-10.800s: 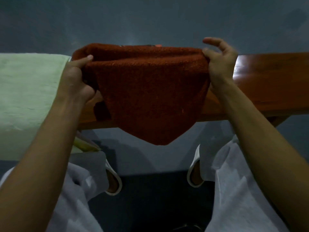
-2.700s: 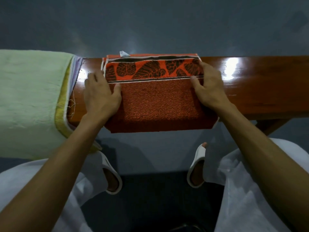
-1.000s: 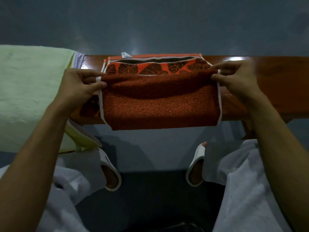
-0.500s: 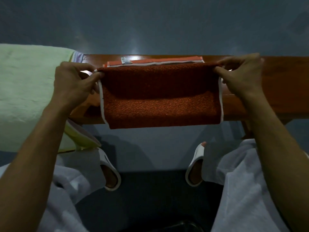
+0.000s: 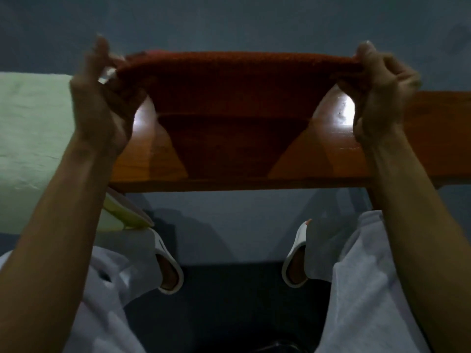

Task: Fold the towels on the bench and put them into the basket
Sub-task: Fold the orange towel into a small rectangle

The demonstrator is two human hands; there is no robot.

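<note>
Counter [image 5: 420, 138]: glossy wood, green towel [image 5: 33, 128] left.
Red towel [image 5: 229, 85]: I see it raised, taut.
Left hand [image 5: 99, 98], right hand [image 5: 379, 98]: each grips one end.

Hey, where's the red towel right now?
Head view, upper centre: the red towel is held up over the wooden bench, stretched between the left hand and right hand, right of the green towel.

Domestic room is indicated, dimly lit. A polished wooden bench [image 5: 420, 138] is seen on a plain grey floor [image 5: 229, 220]. A green towel [image 5: 33, 128] is draped over its left end, a red towel [image 5: 229, 85] is held above it, and white slippers [image 5: 164, 250] are worn below its near edge.
</note>
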